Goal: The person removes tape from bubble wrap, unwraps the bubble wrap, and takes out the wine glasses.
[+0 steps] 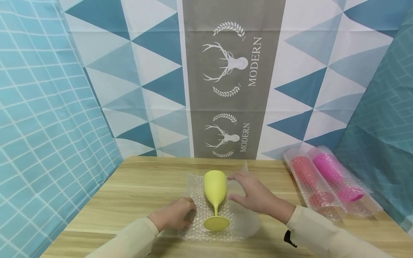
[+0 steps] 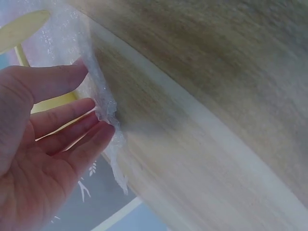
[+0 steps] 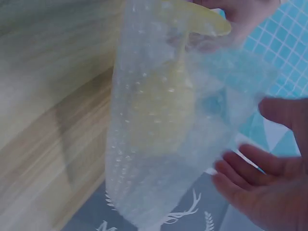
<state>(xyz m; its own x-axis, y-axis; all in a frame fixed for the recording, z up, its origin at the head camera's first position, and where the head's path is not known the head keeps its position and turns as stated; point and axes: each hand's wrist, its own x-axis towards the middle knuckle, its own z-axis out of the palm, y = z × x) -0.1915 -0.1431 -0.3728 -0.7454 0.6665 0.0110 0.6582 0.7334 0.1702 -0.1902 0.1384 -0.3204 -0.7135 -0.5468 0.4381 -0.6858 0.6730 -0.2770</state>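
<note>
A yellow goblet [image 1: 215, 190] lies on its side on a sheet of bubble wrap [image 1: 199, 227], its foot toward the near side. My left hand [image 1: 177, 214] is at the left edge of the wrap. In the left wrist view, its fingertips [image 2: 107, 129] touch that edge, with the thumb apart from them. My right hand [image 1: 253, 193] is spread just right of the goblet's bowl, above the wrap. In the right wrist view, its thumb and fingers [image 3: 236, 175] are apart with nothing between them, and the raised wrap [image 3: 144, 183] partly veils the goblet.
At the right end of the wooden table [image 1: 142, 175] lie a red goblet [image 1: 304, 172] and a pink goblet [image 1: 329, 170], each wrapped in bubble wrap. Behind the table hangs a patterned cloth [image 1: 161, 82], with a blue gridded cloth [image 1: 48, 107] along the left.
</note>
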